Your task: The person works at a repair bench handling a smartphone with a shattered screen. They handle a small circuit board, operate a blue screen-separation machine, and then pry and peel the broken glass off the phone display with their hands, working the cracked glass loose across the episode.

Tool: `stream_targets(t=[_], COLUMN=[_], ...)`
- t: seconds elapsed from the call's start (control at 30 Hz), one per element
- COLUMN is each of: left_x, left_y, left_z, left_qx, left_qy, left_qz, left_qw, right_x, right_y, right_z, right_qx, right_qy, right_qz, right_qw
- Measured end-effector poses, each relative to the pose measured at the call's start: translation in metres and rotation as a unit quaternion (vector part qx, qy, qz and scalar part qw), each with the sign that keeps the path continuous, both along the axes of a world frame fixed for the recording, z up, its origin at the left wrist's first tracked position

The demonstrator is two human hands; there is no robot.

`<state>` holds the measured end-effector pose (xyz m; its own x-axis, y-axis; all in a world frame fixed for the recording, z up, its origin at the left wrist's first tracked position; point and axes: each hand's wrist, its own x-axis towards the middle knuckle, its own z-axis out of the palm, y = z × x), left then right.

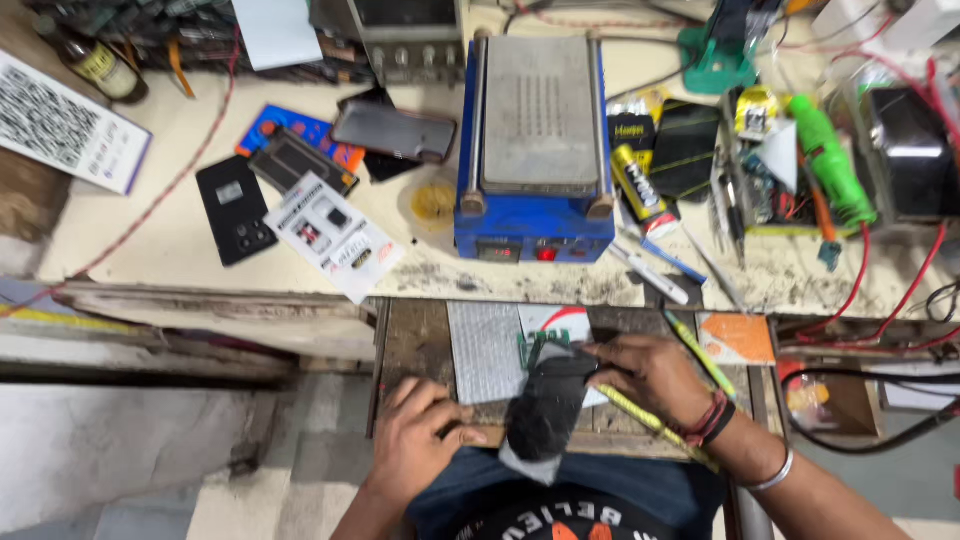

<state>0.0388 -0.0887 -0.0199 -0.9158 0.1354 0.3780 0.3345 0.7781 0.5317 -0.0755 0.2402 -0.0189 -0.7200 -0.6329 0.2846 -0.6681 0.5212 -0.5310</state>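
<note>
Nearest, at 6 o'clock: blue trousers (640, 495) and dark printed shirt (560, 522) at the frame's bottom edge.

Left hand (418, 440) at 7 o'clock, flat on the wooden tray (415, 340), fingers curled, thumb and fingertips pinching the lower left edge of a dark cloth (545, 410). Right hand (650, 375) at 5 o'clock, fingers bent and pressing down on the cloth's upper end; red thread and dark band at the wrist, metal bangle (772, 475) further up the forearm. Whether anything lies under the cloth: cannot tell.

Cloth at centre of the tray, between both hands, lying partly over a grey mesh sheet (485, 345) and a white card with a red mark (550, 320). Yellow-green stick (700, 355) just beside the right hand at 3 o'clock; orange pad (738, 338) beyond it.

Further out, worn bench top (200, 250). At 12 o'clock, blue heating plate (535, 150) with grey top and red button. At 10 o'clock: black phone back (235, 210), white printed packet (335, 235), dark phone (395, 130), blue and orange card (300, 130). At 1 o'clock: yellow glue tube (640, 185), tweezers (725, 205), green bottle (835, 160). At 2 o'clock: black box (910, 150), red wires (900, 290). Farthest, at 11 o'clock: brown bottle (95, 60) and printed sheet (60, 125).
</note>
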Motion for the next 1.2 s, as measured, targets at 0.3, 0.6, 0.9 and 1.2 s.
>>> stream_targets(t=[0.3, 0.6, 0.9, 1.2], left_x=[-0.008, -0.011, -0.01, -0.005], left_y=[-0.001, -0.004, -0.003, -0.002], left_z=[-0.011, -0.022, -0.033, -0.044], left_qx=[-0.018, -0.031, -0.067, -0.046], left_qy=[-0.069, -0.094, -0.059, -0.037], left_qz=[-0.041, -0.096, -0.122, -0.109], left_qw=[0.997, 0.99, 0.988, 0.992], right_x=[-0.006, -0.012, -0.016, -0.014], right_y=[-0.003, -0.011, -0.009, -0.008], right_z=[-0.028, -0.03, -0.036, -0.041], right_qx=[0.047, 0.05, 0.058, 0.052], right_qy=[-0.006, -0.031, 0.002, 0.01], right_qz=[-0.006, 0.025, 0.058, 0.044], right_qw=[0.999, 0.998, 0.997, 0.998])
